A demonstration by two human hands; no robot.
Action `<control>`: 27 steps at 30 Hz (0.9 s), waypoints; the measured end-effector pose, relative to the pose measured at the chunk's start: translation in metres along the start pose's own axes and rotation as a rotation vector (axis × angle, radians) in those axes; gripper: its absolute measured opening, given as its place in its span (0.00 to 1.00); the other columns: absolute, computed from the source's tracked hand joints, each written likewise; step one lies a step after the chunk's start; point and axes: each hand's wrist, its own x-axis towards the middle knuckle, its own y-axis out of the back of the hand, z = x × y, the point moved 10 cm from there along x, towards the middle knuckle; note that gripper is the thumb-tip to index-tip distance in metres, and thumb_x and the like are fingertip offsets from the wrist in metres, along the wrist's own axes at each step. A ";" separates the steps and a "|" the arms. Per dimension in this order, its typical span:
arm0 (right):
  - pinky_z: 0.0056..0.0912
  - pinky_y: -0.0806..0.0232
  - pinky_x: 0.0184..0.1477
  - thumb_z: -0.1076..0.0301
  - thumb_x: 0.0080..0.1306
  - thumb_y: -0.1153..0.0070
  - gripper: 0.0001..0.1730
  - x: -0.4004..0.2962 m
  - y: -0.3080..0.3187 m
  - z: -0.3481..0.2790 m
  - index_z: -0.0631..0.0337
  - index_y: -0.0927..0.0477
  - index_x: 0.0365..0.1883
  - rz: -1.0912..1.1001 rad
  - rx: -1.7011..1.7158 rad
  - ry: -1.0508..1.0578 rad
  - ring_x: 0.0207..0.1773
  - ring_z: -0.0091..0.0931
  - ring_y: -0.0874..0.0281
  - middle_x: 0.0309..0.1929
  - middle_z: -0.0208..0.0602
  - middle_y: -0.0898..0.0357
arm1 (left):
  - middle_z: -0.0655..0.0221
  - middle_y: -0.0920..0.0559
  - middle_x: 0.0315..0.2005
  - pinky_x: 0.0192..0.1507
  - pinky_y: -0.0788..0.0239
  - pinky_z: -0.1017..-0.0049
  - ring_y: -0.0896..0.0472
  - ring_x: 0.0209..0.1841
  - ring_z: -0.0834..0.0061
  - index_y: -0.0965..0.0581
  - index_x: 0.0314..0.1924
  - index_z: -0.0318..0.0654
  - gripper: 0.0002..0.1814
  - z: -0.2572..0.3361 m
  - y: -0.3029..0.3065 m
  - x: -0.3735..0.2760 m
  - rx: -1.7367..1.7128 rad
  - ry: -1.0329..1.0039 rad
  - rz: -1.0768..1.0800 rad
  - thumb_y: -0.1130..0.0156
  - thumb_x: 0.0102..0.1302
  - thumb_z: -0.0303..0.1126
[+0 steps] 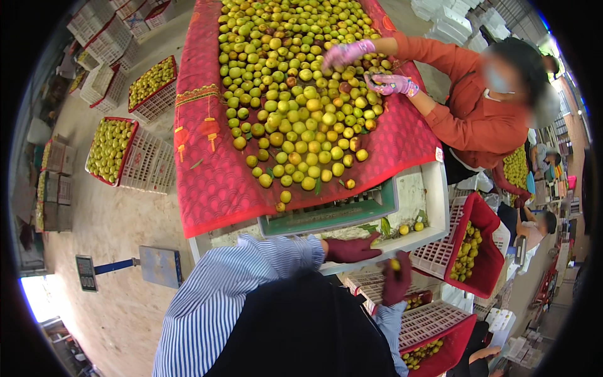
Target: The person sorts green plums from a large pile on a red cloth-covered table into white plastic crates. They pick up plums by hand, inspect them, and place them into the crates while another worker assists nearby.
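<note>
My left hand, in a maroon glove, reaches over the near rim of a white-edged table with its fingers stretched out and no fruit seen in it. Beside it, lower right, my right hand in a matching glove holds a small yellow fruit. A large heap of round yellow-green fruits, some brown-blotched, lies before me on a red patterned cloth. Between cloth and rim sits a green-lined tray. Two loose fruits and some leaves lie in the corner of the table.
Across the right side, a co-worker in flowered gloves handles fruit. Red-lined crates with fruit stand by my right; a lower crate tilts beneath. Full crates and a platform scale are on the left floor.
</note>
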 end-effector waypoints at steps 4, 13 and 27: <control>0.26 0.33 0.44 0.75 0.60 0.49 0.16 -0.076 0.172 0.094 0.64 0.29 0.48 0.257 -0.469 -0.171 0.44 0.25 0.29 0.44 0.38 0.27 | 0.55 0.37 0.59 0.61 0.54 0.49 0.39 0.60 0.49 0.34 0.59 0.45 0.29 -0.012 0.135 -0.031 0.886 0.093 0.543 0.46 0.58 0.46; 0.34 0.38 0.52 0.61 0.67 0.62 0.24 -0.276 0.386 0.235 0.68 0.37 0.56 0.643 -0.471 -0.639 0.53 0.32 0.33 0.55 0.44 0.34 | 0.61 0.53 0.67 0.60 0.79 0.39 0.61 0.68 0.47 0.46 0.66 0.53 0.43 -0.038 0.275 -0.131 1.085 0.738 1.022 0.52 0.54 0.65; 0.31 0.38 0.55 0.72 0.58 0.45 0.28 0.218 -0.149 0.033 0.61 0.34 0.58 -0.484 0.315 0.069 0.56 0.30 0.33 0.55 0.41 0.32 | 0.49 0.45 0.62 0.62 0.57 0.47 0.53 0.64 0.40 0.39 0.62 0.45 0.37 -0.060 0.147 -0.099 0.713 0.384 0.501 0.39 0.54 0.49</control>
